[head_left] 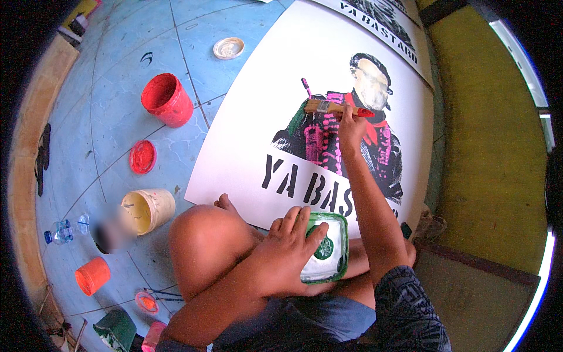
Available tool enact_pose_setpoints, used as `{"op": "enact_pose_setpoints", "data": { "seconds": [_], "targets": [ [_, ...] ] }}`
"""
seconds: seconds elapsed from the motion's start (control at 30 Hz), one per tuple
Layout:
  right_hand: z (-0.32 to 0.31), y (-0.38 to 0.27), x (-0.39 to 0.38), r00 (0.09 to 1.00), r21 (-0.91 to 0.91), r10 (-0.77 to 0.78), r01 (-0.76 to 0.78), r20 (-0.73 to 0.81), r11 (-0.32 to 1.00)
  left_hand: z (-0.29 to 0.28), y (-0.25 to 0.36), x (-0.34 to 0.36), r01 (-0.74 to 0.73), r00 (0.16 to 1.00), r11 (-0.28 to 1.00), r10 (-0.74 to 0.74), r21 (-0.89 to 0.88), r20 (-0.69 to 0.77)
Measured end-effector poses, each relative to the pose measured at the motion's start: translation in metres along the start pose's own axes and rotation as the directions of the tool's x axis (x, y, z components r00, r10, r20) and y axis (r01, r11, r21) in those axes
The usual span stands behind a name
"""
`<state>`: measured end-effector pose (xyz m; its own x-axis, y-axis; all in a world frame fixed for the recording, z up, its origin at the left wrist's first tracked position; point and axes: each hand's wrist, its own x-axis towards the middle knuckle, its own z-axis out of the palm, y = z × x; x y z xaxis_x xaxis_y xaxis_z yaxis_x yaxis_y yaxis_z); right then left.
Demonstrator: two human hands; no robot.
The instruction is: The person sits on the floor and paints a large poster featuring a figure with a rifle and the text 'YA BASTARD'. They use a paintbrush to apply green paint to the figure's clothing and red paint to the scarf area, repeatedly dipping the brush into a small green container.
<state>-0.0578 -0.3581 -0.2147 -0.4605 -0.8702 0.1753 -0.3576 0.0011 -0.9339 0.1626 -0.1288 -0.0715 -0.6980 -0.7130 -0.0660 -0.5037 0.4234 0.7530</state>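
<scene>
Right hand (350, 126) grips a paintbrush (329, 108) over the poster (234, 152) on the blue floor (117, 76) — painting the jacket's (316, 141) left side green, it seems. Left hand (284, 252) holds a green-rimmed tub (345, 249). Next dab likely needs a light touch.

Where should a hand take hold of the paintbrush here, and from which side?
The paintbrush is probably best held by its handle, coming from the picture's right: its bristles point left onto the painted figure, leaving the handle end accessible. The right hand grips it there.
</scene>
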Motion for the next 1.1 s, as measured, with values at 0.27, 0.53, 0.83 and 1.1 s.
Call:
{"op": "enact_pose_setpoints", "data": {
  "seconds": [0.27,0.53,0.83,1.1],
  "targets": [
    [-0.011,0.005,-0.015,0.985,0.029,0.044,-0.049,0.168,0.998,-0.001,0.000,0.000,-0.016,1.000,1.000,0.016,-0.009,-0.012],
    [-0.017,-0.022,-0.001,0.963,-0.221,-0.180,0.223,0.199,0.950,-0.001,0.000,0.000,-0.024,1.000,1.000,0.024,-0.006,-0.013],
    [-0.019,-0.035,-0.006,0.931,-0.258,-0.184,0.271,0.316,0.927,-0.001,-0.001,0.000,-0.034,0.999,0.999,0.034,-0.008,0.013],
    [-0.014,-0.041,-0.007,0.926,-0.330,-0.184,0.296,0.330,0.897,-0.001,-0.001,-0.001,-0.029,0.999,1.000,0.029,-0.006,0.013]
  ]
}}
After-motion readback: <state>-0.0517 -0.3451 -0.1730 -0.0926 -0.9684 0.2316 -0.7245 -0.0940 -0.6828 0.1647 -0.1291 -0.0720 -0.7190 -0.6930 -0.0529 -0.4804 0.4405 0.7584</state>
